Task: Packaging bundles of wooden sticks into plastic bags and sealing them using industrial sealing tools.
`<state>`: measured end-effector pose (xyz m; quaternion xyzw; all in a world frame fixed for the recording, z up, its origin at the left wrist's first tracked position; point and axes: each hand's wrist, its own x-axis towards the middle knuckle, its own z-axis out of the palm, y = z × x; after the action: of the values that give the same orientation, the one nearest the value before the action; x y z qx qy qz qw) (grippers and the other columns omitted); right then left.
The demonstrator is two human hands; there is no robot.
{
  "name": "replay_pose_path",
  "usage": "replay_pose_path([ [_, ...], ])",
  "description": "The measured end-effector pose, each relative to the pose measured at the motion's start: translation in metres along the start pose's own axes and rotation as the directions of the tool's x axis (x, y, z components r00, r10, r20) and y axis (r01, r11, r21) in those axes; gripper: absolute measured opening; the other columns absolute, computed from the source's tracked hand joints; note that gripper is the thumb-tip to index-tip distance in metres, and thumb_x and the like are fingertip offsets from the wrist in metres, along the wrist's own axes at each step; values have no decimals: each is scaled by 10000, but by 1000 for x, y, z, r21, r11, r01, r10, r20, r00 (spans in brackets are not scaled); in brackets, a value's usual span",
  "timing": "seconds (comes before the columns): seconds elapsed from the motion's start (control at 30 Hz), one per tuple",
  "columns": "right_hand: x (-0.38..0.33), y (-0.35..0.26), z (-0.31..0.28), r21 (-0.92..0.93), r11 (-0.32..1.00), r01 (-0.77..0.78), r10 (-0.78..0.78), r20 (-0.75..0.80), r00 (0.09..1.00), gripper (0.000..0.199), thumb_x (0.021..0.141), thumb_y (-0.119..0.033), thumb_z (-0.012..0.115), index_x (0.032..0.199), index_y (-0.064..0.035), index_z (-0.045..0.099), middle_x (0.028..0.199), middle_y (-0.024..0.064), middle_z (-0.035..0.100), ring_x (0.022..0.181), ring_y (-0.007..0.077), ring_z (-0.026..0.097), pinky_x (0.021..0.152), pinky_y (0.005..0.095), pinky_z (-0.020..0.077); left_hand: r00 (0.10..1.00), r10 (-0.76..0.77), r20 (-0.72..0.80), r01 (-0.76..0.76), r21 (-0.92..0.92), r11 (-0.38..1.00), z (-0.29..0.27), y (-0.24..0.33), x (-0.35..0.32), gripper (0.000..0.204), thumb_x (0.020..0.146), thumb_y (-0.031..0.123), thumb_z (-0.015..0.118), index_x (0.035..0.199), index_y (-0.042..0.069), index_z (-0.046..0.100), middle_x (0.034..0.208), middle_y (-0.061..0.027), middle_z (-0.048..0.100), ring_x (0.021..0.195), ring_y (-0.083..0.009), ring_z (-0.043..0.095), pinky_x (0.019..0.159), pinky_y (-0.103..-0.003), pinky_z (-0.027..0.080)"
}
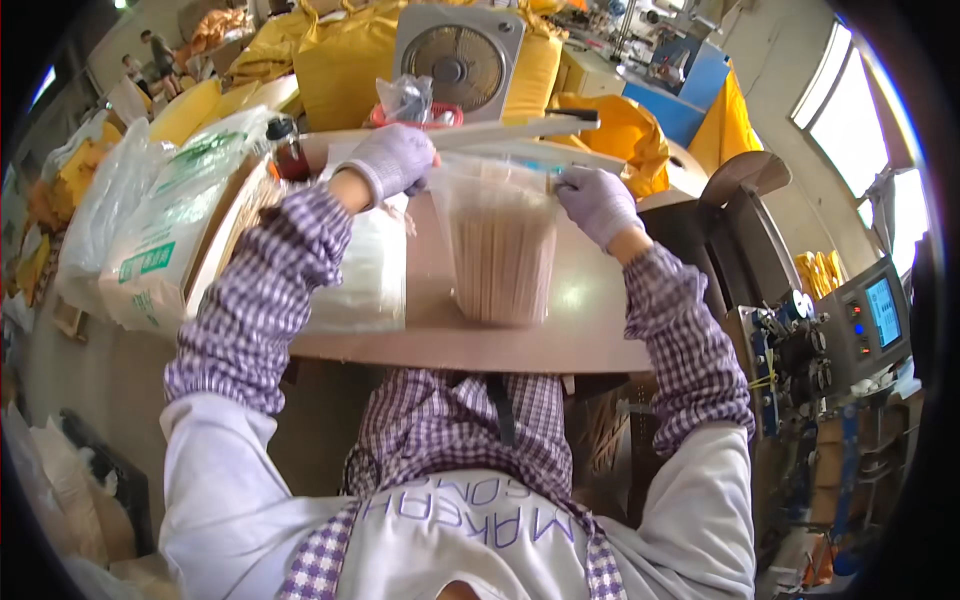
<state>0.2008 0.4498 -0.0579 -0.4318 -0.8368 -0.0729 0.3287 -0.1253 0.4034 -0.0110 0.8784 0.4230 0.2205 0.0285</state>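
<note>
A clear plastic bag (475, 182) stands upright on the table, its lower part packed with thin wooden sticks (503, 265). My left hand (392, 163), in a pale lilac glove, grips the bag's upper left corner with fingers closed. At the upper right corner, my gloved right hand (598, 205) pinches the film, so the top edge is stretched between both hands. Just behind that edge runs a long grey bar (520, 131) with a black end. Flat clear bags (362, 285) lie on the table below my left hand.
The brown tabletop (592, 312) has a curved front edge near my lap. At left are a plastic-covered box (150, 265) and a dark bottle (288, 150). A box fan (455, 65) stands behind; at right are a dark metal chute (705, 225) and a control panel (875, 315).
</note>
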Motion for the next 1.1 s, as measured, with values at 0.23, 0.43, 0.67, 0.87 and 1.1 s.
replay_pose_path([
  [0.23,17,-125,-120,522,852,-43,239,-315,919,165,776,37,484,796,-12,640,692,29,607,566,69,492,542,206,424,954,-215,-208,119,-397,910,-58,91,-37,168,832,183,544,854,60,657,583,-27,566,496,-85,517,497,-225,447],
  [0.43,32,-99,-72,435,895,-99,158,-101,982,91,753,6,517,779,0,604,683,20,580,619,61,514,582,195,428,863,-375,-339,-22,-767,642,-19,31,-37,318,797,142,623,1094,44,569,797,-17,587,642,-64,540,579,-214,469],
  [0.67,92,-55,-19,423,902,-88,104,-16,994,109,780,-37,518,786,9,616,662,8,576,574,71,512,538,195,422,918,-387,-84,-10,-982,189,117,13,-18,560,733,202,704,1204,35,451,1024,-44,561,940,-131,522,816,-270,438],
  [0.87,114,168,81,271,842,-467,527,-231,818,573,661,-98,595,1211,-23,455,1068,153,542,903,244,569,772,289,466,909,-349,227,119,-945,-304,164,-10,44,424,732,176,676,1103,27,536,1004,-44,583,925,-150,545,798,-270,452],
  [1.1,184,132,62,446,876,-183,223,-38,974,448,687,-19,531,1132,-45,567,1069,120,548,992,196,522,860,273,422,755,-571,322,215,-944,-249,242,-100,98,386,752,280,653,1001,-12,616,951,-55,621,859,-136,552,832,-258,404],
])
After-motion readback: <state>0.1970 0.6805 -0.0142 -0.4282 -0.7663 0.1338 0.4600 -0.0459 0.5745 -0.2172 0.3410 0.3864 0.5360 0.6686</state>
